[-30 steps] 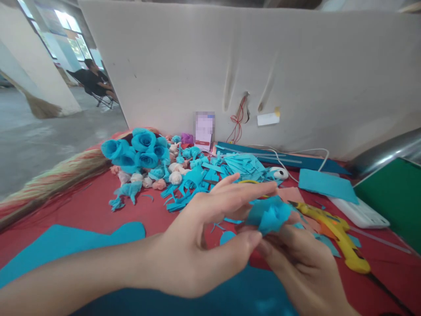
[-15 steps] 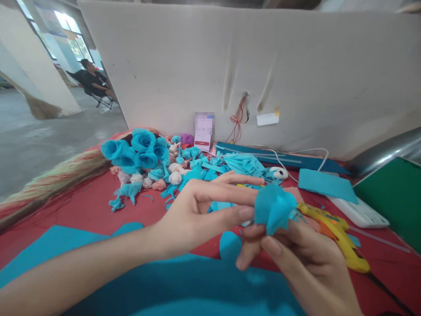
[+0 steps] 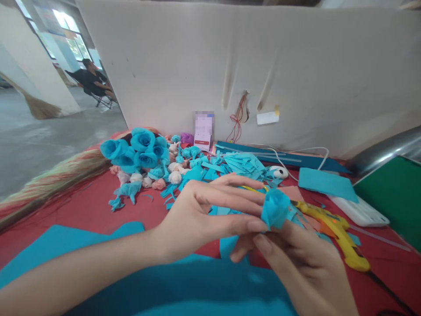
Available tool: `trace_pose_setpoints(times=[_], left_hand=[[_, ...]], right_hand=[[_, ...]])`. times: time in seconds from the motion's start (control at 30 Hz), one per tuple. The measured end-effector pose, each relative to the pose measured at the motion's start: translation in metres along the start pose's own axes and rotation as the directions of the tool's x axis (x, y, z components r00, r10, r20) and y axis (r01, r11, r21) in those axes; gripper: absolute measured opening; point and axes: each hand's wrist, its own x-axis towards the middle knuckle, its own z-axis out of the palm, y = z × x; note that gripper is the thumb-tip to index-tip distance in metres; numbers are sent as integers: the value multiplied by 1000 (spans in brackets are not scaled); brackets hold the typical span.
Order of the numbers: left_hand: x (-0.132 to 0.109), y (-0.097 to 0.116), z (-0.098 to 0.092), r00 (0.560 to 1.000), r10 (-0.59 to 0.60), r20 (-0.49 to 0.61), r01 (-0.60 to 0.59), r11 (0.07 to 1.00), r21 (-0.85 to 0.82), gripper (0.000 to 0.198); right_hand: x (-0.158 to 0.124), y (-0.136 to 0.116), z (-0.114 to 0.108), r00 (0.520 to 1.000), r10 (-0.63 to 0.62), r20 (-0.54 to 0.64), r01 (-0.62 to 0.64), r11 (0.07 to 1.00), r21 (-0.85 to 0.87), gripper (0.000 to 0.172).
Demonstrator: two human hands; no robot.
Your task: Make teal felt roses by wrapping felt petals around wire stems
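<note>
Between my two hands is a small blue paper flower, rolled like a rosebud. My left hand pinches its left side, thumb and fingers closed on the paper. From below, my right hand grips its base, which the fingers mostly hide. A loose blue paper petal lies beneath the hands. Large blue paper spreads in front of me. A yellow glue gun rests to the right of my right hand.
Finished blue paper roses cluster at the back left, beside small pink and white paper rosebuds. Cut blue strips lie behind my hands. A phone leans against the white board. A person sits far left.
The blue paper flower has turned and its outer petal now wraps closer, showing a rolled bud. Both hands stay in nearly the same place, fingers shifted slightly.
</note>
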Motion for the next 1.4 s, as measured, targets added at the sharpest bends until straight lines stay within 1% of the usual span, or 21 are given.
trace_pose_setpoints(times=[0.1,0.23,0.3,0.37,0.47,0.53,0.6,0.73,0.83,0.97,1.03,1.2,1.4], left_hand=[[1,0,2,1000,12,-19,-11,999,38,20],[2,0,3,996,81,-40,-74,986,147,17],[1,-1,3,992,118,-36,-109,973,204,15],[-1,-2,2,988,147,-40,-132,958,253,13],[-3,-4,2,985,165,-54,-142,944,297,11],[-4,-5,2,982,179,-56,-155,943,293,12],[-4,-5,3,979,197,-60,-174,945,276,13],[-3,-3,4,978,201,-49,-181,948,263,10],[-3,-1,4,983,177,-38,-163,955,246,12],[-1,-1,5,987,156,-38,-144,965,218,14],[-1,-2,5,987,152,-45,-140,969,204,13],[-3,-4,5,988,138,-69,-122,974,190,13],[-1,-1,5,992,123,-35,-114,975,192,16]], right_hand=[[2,-1,-1,1000,-23,-4,23,998,-67,34],[1,-5,-3,999,-3,-48,-5,986,-165,26],[0,-7,-3,998,33,-55,-41,988,-150,22],[-1,-7,-2,995,74,-62,-80,992,-98,17],[-1,-4,-1,987,147,-63,-150,988,-48,10],[-1,-2,0,982,179,-59,-181,983,-29,9],[-1,-2,0,981,184,-52,-185,983,-6,8],[1,-4,-1,978,209,-17,-209,978,15,7],[1,-6,-3,972,234,5,-234,972,14,11],[1,-7,-5,965,259,-37,-262,961,-88,15],[0,-7,-6,966,258,-37,-260,960,-107,17],[1,-7,-6,970,242,29,-242,970,-18,17],[2,-7,-5,963,268,13,-268,963,-32,25]])
